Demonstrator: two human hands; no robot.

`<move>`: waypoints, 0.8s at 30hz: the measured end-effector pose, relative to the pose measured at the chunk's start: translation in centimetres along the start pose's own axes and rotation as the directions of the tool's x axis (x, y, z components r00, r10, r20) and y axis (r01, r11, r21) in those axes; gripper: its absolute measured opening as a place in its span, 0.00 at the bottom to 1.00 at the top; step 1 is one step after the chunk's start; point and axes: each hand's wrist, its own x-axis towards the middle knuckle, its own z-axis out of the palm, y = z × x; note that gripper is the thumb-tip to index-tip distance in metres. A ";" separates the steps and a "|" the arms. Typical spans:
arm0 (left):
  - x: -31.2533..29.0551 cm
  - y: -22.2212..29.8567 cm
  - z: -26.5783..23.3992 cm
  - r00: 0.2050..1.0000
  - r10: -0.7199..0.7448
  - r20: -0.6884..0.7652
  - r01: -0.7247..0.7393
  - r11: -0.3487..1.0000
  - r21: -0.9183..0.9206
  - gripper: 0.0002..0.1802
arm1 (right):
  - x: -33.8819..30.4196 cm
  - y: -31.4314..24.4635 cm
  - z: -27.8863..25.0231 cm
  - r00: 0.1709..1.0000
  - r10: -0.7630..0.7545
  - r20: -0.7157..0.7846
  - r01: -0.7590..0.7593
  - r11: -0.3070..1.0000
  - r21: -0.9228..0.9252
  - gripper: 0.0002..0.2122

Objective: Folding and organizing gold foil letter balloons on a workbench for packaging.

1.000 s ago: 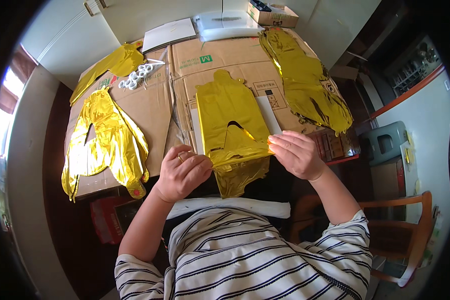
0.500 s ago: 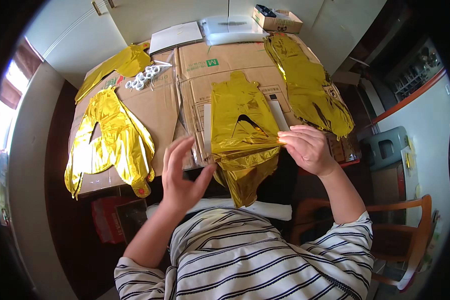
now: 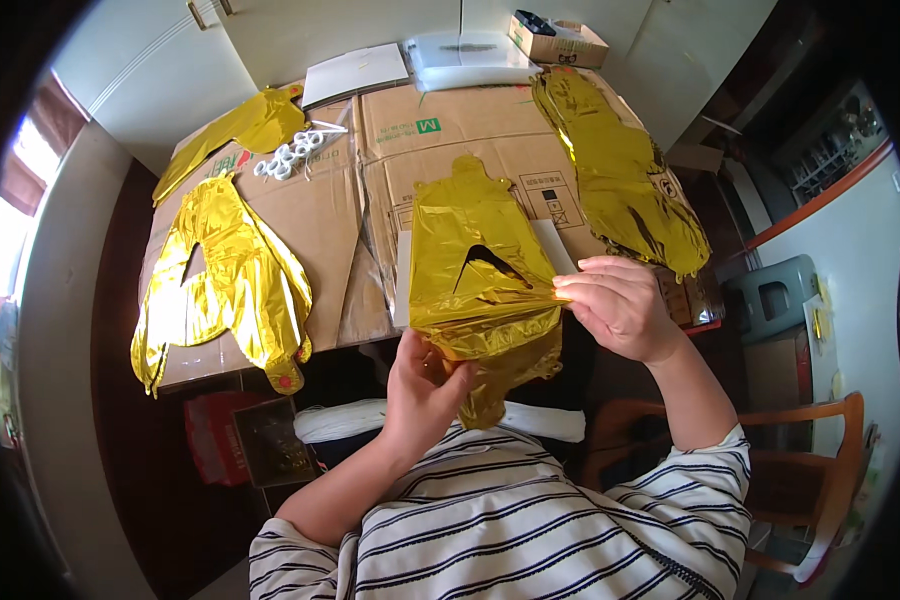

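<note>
In front of me a flat gold foil balloon, with a dark triangular opening in its middle, lies over the near edge of the cardboard-covered table. Its lower part is folded and hangs toward my lap. My right hand pinches the balloon's right corner between thumb and fingers, pulling creases across the foil. On the left side my left hand has its fingers curled at the balloon's lower edge, with the thumb on the hanging part. Under the balloon, a white sheet sticks out at both sides.
Another gold foil balloon lies left; more gold foil rests at the far left and in a pile on the right. Small white rolls, white boards, a clear plastic stack and a small box sit farther back.
My left hand has come down and right, from open in the air to the balloon's lower left edge. The balloon has shifted slightly left; my right hand keeps its pinch.
</note>
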 end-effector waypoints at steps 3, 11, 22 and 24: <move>0.7 0.0 -0.8 0.997 -0.059 0.046 0.059 0.998 -0.013 0.21 | 0.3 0.1 -0.2 1.000 0.005 0.003 -0.005 1.000 0.027 0.08; 3.1 2.8 -1.8 0.955 -0.066 0.290 0.112 0.983 -0.146 0.18 | 2.2 1.1 -1.4 0.995 0.072 0.070 -0.080 0.991 0.112 0.04; 14.8 6.3 -4.1 0.850 0.379 0.366 -0.436 0.896 0.084 0.17 | 8.3 5.7 -3.2 0.995 -0.084 -0.044 0.082 0.995 -0.049 0.05; 16.7 8.0 -4.1 0.840 0.425 0.339 -0.457 0.889 0.018 0.18 | 9.2 6.2 -3.7 0.985 -0.155 -0.080 0.147 0.984 -0.102 0.06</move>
